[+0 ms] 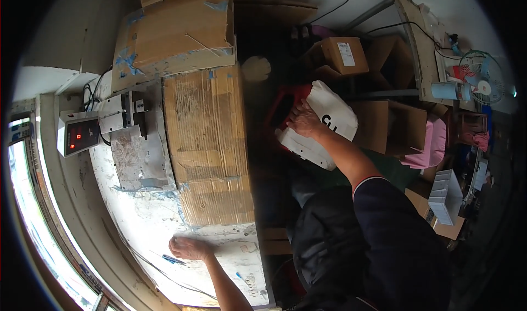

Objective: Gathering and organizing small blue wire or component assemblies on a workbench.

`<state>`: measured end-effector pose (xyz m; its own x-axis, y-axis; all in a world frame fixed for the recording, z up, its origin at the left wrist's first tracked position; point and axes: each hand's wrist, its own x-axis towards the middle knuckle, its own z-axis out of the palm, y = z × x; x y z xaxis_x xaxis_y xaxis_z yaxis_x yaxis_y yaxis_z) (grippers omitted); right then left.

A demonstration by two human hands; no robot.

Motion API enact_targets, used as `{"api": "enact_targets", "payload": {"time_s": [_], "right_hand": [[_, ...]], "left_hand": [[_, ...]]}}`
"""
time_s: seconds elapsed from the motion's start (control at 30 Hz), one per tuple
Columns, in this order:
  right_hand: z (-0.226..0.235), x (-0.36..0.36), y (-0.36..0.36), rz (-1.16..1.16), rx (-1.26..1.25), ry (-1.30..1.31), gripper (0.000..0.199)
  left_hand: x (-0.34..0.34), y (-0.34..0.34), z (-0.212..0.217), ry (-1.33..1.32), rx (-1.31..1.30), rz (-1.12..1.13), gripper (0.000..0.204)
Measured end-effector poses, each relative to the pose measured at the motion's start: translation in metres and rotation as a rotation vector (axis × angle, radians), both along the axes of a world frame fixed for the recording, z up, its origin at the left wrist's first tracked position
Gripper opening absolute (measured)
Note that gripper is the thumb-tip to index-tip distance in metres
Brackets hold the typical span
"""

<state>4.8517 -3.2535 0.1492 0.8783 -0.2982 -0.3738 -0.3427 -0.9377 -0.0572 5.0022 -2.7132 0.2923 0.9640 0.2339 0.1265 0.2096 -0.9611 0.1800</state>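
A: Right hand (pixel 305 120)?

B: Fingers are closed down on the top of a white bag (pixel 324 125); it's gripped at the upper left edge. The bag is held tilted over a red stool (pixel 282 105), in the dark gap beside the bench.

A: Left hand (pixel 188 248)?

B: Laid flat, fingers spread, nothing clasped. It's pressed on the white worktop (pixel 148 217), just beside a blue pen (pixel 174 260), with a thin wire run close by.

A: Around that?

B: Flattened cardboard (pixel 208 146) is spread across the bench, more folded cardboard stacked beyond it. A metal scale plate (pixel 140 157) is set left of the cardboard, a red-digit display (pixel 78 136) beside it. Open cardboard boxes (pixel 390 125) are seen right of the bag, pink fabric (pixel 431 145) next to them, a small fan (pixel 483 83) further out.
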Motion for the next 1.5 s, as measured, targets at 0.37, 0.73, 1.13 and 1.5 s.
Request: {"api": "enact_targets", "payload": {"time_s": [0.37,0.73,1.13,1.5], "right_hand": [[0.003,-0.155,0.015,0.0,0.084,0.31,0.052],[0.011,-0.175,0.065,0.116,0.19,0.106,0.047],[-0.089,-0.241,0.041,0.349,0.234,0.208,0.041],[-0.098,-0.214,-0.101,0.528,-0.093,0.14,0.038]], "left_hand": [[-0.004,0.0,0.001,-0.031,-0.041,-0.013,0.037],[-0.006,0.001,0.001,-0.042,-0.017,0.01,0.035],[0.002,0.0,-0.006,-0.047,-0.04,-0.018,0.036],[0.0,0.004,-0.007,-0.085,-0.074,-0.133,0.029]]}}
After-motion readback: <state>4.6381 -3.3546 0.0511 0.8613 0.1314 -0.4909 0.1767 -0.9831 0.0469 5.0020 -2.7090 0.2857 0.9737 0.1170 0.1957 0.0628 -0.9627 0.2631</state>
